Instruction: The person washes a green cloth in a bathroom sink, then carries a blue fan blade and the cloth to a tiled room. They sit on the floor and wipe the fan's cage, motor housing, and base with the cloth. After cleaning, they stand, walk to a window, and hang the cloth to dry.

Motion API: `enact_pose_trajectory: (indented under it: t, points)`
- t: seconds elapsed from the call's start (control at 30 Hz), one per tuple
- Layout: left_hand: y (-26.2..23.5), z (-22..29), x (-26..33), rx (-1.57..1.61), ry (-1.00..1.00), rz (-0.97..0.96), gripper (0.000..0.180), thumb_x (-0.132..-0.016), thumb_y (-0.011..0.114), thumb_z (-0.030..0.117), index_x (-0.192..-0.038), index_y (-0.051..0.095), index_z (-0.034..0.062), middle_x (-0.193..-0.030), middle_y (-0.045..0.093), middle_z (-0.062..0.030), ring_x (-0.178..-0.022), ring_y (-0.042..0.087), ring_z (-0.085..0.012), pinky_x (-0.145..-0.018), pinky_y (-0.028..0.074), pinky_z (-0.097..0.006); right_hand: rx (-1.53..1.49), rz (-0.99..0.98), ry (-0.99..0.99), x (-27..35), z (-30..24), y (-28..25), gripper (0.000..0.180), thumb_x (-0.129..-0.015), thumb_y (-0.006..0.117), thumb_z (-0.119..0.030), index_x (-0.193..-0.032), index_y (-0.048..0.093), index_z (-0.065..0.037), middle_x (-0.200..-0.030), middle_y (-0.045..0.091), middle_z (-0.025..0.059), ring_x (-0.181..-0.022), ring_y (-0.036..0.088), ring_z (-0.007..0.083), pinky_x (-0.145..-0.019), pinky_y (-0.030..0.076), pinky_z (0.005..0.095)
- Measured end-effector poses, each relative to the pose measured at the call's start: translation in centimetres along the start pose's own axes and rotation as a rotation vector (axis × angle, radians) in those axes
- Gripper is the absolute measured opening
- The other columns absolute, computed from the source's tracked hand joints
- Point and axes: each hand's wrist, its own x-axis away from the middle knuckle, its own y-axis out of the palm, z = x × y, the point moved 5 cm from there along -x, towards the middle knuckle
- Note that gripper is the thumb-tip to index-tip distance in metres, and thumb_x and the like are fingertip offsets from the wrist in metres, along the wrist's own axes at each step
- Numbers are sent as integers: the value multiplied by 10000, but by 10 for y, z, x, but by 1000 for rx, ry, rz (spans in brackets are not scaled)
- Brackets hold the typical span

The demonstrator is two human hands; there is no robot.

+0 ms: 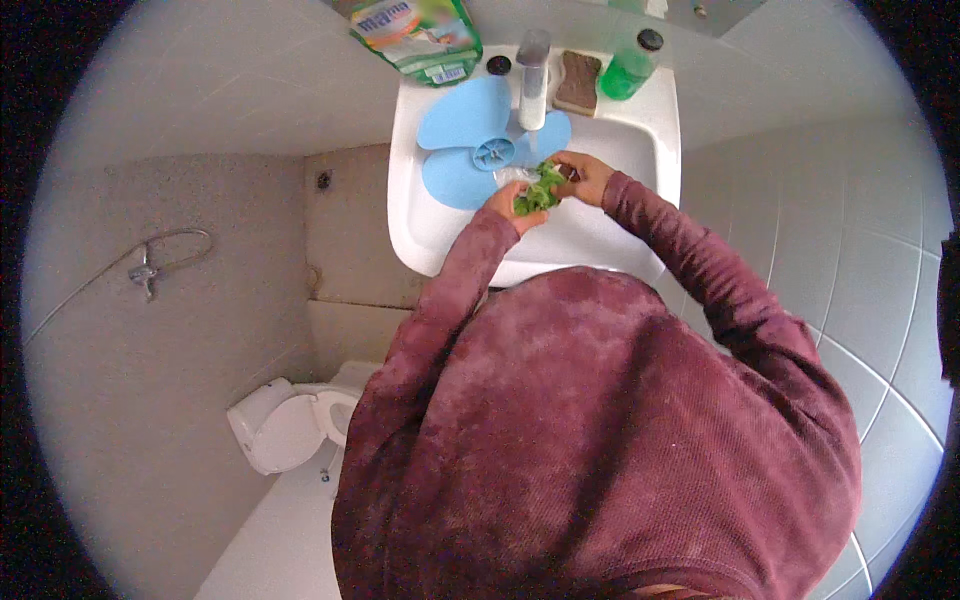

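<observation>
My left hand (513, 206) and my right hand (587, 180) are close together over the white sink (600, 238). Both grip a crumpled green bundle (541, 190), leafy or mesh-like; its exact kind cannot be made out. The left fingers close on its lower left side, the right fingers on its upper right. A blue three-bladed fan blade (465, 113) lies in the sink, just beyond and left of my hands, with its round ribbed hub up. Between hub and hands is something clear and shiny. A thin stream seems to fall from the tap (533, 85).
On the sink's back ledge are a round black cap (498, 65), a brown sponge (577, 83) and a green bottle with a black lid (628, 68). A green and white pouch (418, 38) stands at the back left. A toilet (290, 430) and hand shower (143, 272) are to the left.
</observation>
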Motion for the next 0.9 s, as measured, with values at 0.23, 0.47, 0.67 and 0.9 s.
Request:
enact_pose_trajectory:
  t: [0.23,0.47,0.67,0.9]
  points:
    - [-79,2,20,-99,-62,432,420,-659,764,219,-1003,588,53,-988,628,-137,-916,603,-245,-777,483,-365,850,638,-553,0,-169,-56,586,-693,588,-2,-1259,469,-101,-1287,469,143,-1058,514,318,-837,450,389]
    - [-67,-52,16,957,-366,764,467,-641,787,102,-1062,585,92,-963,648,-79,-838,624,-238,-747,506,-369,1366,483,-335,-22,-125,-31,772,-655,607,-27,-1362,403,-263,-1434,376,-67,-1203,422,271,-879,355,501]
    - [-99,2,3,-410,-158,801,623,-536,860,330,-1055,617,85,-1039,645,-126,-983,593,-317,-904,432,-445,892,421,-560,-5,-120,-55,711,-613,509,95,-1284,501,-138,-1359,465,84,-1169,452,358,-1029,352,416]
    - [-106,-18,-27,469,-136,963,608,-590,854,145,-1097,562,-16,-1039,637,-107,-911,614,-222,-829,479,-339,411,408,-159,58,-65,-45,487,-723,497,31,-1182,587,-108,-1186,572,106,-1018,557,241,-755,467,302]
